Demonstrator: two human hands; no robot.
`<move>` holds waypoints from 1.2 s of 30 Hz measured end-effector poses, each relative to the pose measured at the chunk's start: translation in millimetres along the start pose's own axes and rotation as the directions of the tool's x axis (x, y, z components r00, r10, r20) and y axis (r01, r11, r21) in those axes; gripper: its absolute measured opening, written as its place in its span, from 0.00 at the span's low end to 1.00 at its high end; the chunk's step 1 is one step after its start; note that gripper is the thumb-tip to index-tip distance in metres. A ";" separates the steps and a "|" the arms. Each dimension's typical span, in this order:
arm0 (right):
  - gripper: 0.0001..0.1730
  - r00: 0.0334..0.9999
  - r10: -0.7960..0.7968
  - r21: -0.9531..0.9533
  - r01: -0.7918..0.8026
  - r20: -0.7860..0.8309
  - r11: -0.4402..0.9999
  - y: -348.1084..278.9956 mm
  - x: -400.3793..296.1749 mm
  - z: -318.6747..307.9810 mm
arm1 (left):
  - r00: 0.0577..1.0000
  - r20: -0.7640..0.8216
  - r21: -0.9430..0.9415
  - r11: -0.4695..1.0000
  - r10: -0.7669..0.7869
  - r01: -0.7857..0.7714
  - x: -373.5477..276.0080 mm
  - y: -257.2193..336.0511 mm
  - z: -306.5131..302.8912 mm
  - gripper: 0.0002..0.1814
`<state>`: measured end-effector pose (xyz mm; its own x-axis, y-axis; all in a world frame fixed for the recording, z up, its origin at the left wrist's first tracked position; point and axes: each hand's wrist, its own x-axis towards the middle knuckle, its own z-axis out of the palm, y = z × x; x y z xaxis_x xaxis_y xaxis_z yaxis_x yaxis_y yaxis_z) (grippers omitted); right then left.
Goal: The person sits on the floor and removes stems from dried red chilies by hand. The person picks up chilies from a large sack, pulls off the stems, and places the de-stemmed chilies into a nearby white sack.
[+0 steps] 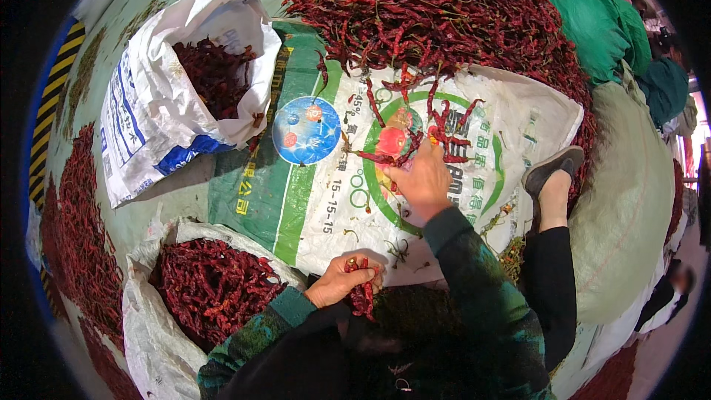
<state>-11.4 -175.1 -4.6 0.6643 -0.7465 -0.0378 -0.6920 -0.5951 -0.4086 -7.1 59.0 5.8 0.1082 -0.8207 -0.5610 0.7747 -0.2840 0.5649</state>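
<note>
My left hand (345, 283) is closed around a small bunch of dried red chillies (364, 291), low in front of my body. Farther forward, my right hand (422, 180) reaches over a flattened printed sack (316, 200). Its thumb and fingers are among several loose dried chillies (444, 122) on that sack; whether they grip one is hidden by the hand. Beyond them rises a large heap of dried red chillies with stems (422, 11). Bits of broken stem (397, 250) are scattered on the sack near me.
An upright white sack (150, 83) with darker chillies stands at the left. Nearer, an open woven sack (144, 339) is full of red chillies. A stuffed pale sack (622, 205) and a green sack (589, 22) line the right. A shoe (552, 169) rests on the flattened sack's edge.
</note>
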 end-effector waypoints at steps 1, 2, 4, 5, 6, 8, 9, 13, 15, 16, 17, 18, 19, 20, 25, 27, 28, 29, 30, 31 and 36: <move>0.23 0.997 0.072 -0.065 -0.070 0.032 0.995 -5.8 9.5 3.7 | 0.999 -0.020 -0.024 0.999 0.025 -0.025 -0.8 -0.4 -1.2 0.08; 0.22 0.996 0.059 -0.081 -0.054 0.060 0.995 -6.6 16.0 8.3 | 0.995 -0.021 0.050 0.994 0.098 -0.097 -1.5 2.4 -1.7 0.07; 0.20 0.992 0.028 -0.105 -0.015 0.121 0.994 -6.9 22.6 21.6 | 0.996 -0.060 0.082 0.994 0.072 -0.067 -2.6 -0.4 -9.4 0.08; 0.19 0.989 0.015 -0.105 0.001 0.149 0.994 -4.2 22.9 26.5 | 0.995 -0.078 0.098 0.994 0.058 -0.050 -3.1 -1.6 -11.8 0.08; 0.19 0.984 0.002 -0.103 0.017 0.180 0.994 -0.8 22.0 30.3 | 0.989 -0.133 0.030 0.998 0.062 -0.058 -3.8 0.3 -10.6 0.09; 0.15 0.989 -0.055 -0.097 0.069 0.139 0.993 10.1 17.1 28.3 | 0.973 -0.223 -0.104 0.991 0.055 -0.080 0.2 9.5 -2.6 0.09; 0.14 0.987 -0.043 0.011 0.041 0.157 0.999 17.6 14.9 24.1 | 0.959 -0.283 -0.176 0.981 0.029 -0.081 2.6 15.5 2.4 0.10; 0.08 0.929 -0.085 0.598 -0.161 0.361 0.785 18.1 -3.7 6.9 | 0.932 -0.358 -0.170 0.978 0.052 -0.120 7.2 35.7 4.7 0.16; 0.06 0.807 -0.178 0.684 -0.333 0.563 0.649 7.8 -27.4 -14.4 | 0.921 -0.371 -0.067 0.985 0.122 -0.158 11.3 44.7 10.3 0.19; 0.07 0.792 -0.277 0.758 -0.323 0.544 0.566 9.0 -42.2 -12.0 | 0.917 -0.345 0.005 0.978 0.199 -0.210 18.5 40.7 8.1 0.21; 0.10 0.745 -0.281 0.671 -0.287 0.604 0.684 6.3 -52.2 -15.3 | 0.927 -0.309 -0.017 0.974 0.211 -0.227 21.0 40.7 10.6 0.18; 0.10 0.714 -0.332 0.685 -0.279 0.617 0.673 1.0 -60.1 -18.6 | 0.932 -0.312 -0.029 0.979 0.184 -0.203 25.3 38.7 5.5 0.16; 0.11 0.680 -0.382 0.699 -0.272 0.626 0.661 -2.0 -67.0 -20.8 | 0.936 -0.314 -0.041 0.983 0.157 -0.179 28.1 37.1 1.8 0.14; 0.11 0.702 -0.375 0.718 -0.277 0.605 0.639 -0.9 -72.1 -23.1 | 0.929 -0.330 -0.096 0.973 0.169 -0.211 26.1 34.2 -0.3 0.09; 0.11 0.853 -0.364 0.686 0.010 0.374 0.728 13.2 -83.1 -45.5 | 0.924 -0.333 -0.200 0.944 0.187 -0.263 20.4 39.9 0.0 0.07; 0.11 0.795 -0.426 0.700 0.004 0.431 0.714 14.6 -94.3 -50.2 | 0.923 -0.332 -0.196 0.942 0.196 -0.271 19.4 37.7 1.0 0.07; 0.12 0.837 -0.471 0.673 0.181 0.278 0.717 16.9 -101.0 -44.3 | 0.923 -0.326 -0.177 0.946 0.203 -0.271 19.5 36.6 3.0 0.07; 0.13 0.824 -0.480 0.656 0.186 0.300 0.731 21.0 -104.8 -40.9 | 0.927 -0.316 -0.184 0.946 0.202 -0.268 21.8 34.6 3.4 0.07; 0.13 0.807 -0.495 0.648 0.193 0.322 0.736 21.1 -107.3 -37.4 | 0.927 -0.317 -0.186 0.945 0.202 -0.270 22.5 32.3 1.6 0.08; 0.14 0.788 -0.510 0.640 0.201 0.344 0.742 20.1 -109.5 -35.8 | 0.926 -0.319 -0.188 0.944 0.203 -0.272 22.3 31.0 0.7 0.08; 0.09 0.797 -0.514 0.691 0.176 0.318 0.701 21.6 -122.4 -33.0 | 0.915 -0.342 -0.200 0.935 0.213 -0.292 20.5 31.3 -1.3 0.08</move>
<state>-116.9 -106.4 21.3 0.9747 -0.1945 -0.1098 -0.1725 -0.3432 -0.9233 20.2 34.0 11.2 0.4768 -0.6421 -0.6003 0.8177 0.0735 0.5709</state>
